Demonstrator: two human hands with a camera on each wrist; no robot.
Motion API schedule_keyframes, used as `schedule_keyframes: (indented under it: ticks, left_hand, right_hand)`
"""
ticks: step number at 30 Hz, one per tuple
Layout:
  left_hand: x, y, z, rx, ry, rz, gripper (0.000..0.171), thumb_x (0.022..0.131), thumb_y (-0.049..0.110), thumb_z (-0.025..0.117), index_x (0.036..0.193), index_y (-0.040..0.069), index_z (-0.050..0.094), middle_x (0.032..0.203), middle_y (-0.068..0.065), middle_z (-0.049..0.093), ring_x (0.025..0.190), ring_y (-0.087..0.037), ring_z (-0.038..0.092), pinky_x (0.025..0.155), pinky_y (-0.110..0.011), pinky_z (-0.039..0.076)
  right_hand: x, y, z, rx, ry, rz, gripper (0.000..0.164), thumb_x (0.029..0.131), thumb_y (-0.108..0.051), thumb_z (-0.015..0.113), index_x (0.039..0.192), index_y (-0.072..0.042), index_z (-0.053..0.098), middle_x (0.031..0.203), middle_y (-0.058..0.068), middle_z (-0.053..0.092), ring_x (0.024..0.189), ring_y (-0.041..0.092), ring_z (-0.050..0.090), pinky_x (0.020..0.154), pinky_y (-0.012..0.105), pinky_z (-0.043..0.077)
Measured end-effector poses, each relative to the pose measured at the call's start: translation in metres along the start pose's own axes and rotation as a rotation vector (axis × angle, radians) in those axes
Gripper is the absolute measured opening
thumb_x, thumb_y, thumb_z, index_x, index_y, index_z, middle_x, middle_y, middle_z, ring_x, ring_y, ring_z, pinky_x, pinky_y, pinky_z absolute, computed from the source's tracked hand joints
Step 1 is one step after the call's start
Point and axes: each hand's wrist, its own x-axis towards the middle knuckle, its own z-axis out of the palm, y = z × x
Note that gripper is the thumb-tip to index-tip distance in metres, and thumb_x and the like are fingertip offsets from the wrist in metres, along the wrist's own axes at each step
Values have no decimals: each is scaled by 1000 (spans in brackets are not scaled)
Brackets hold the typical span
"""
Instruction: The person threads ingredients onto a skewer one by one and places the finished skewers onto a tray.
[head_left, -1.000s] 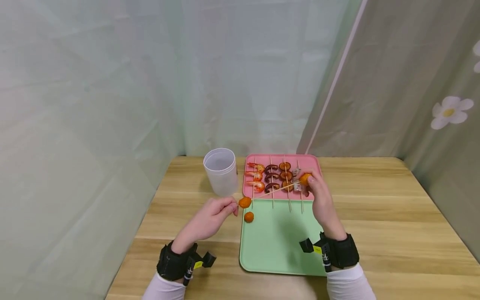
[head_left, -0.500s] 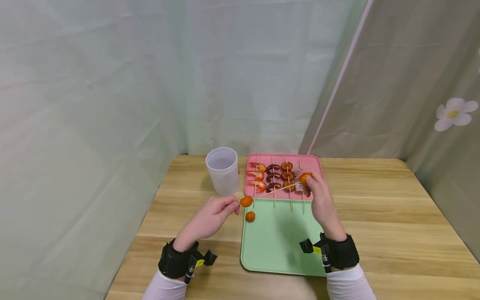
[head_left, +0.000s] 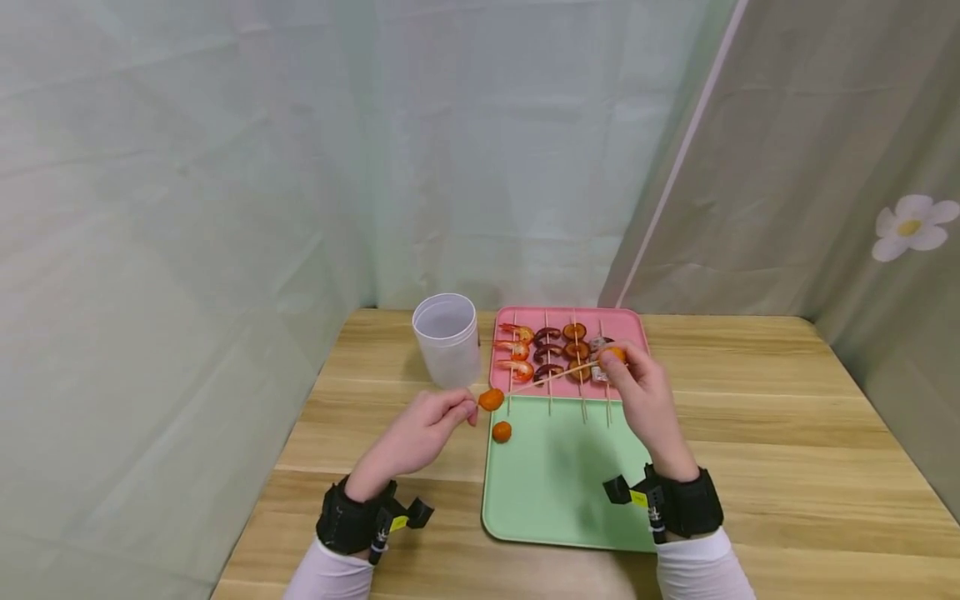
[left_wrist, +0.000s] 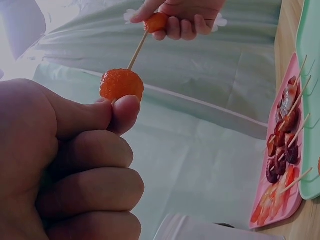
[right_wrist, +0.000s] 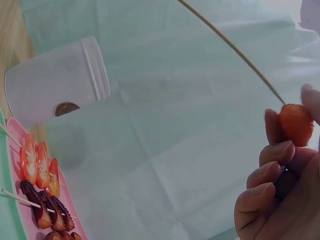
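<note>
My left hand (head_left: 427,429) pinches a thin wooden skewer (head_left: 551,379) between thumb and forefinger. Right beside those fingertips, a rough orange ball (left_wrist: 121,84) is threaded on the stick. At the skewer's other end, my right hand (head_left: 648,396) grips a second orange ball (right_wrist: 296,125) between thumb and fingers. The stick meets that ball; how deep it goes in cannot be seen. Below the hands, a loose orange ball (head_left: 502,432) lies in the upper left corner of the green tray (head_left: 558,483).
Behind the green tray, a pink tray (head_left: 637,323) holds several skewers of shrimp (head_left: 513,350), octopus tentacles (head_left: 548,352), mushroom slices (head_left: 576,350) and greyish pieces partly hidden by my right hand. A frosted plastic cup (head_left: 450,354) stands to the left on the wooden table (head_left: 765,433).
My right hand has shifted slightly right, and its fingers now cover more of the ball. My left hand keeps its pinch on the skewer nearly still. The head view has drifted a little.
</note>
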Motion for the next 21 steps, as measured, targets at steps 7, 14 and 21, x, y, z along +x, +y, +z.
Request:
schedule_keyframes:
  ticks: [7,14,21]
  left_hand:
    - [1,0,4,8,-20,27,22,113,10,52,100,10,69,85,6,60,73,-11,50,71,-33,47]
    - [5,2,11,-14,0,59,23,113,10,53,98,12,70,88,7,65,74,-11,52,72,-33,49]
    - [8,6,21,-88,19,88,24,113,9,52,97,12,70,83,6,60,69,-9,46,68,-30,46]
  right_hand:
    - [-1,-1,3,-80,40,-33,28,114,-5,48,93,3,66,77,11,51,72,13,53,69,22,51]
    - [-2,-4,6,-93,106,9,20,109,-1,57,95,5,69,78,-4,56,67,12,51,60,23,42]
    - [-8,-12,13,84,182,107,50,117,-31,45,93,12,55,76,2,41,69,19,39,67,28,36]
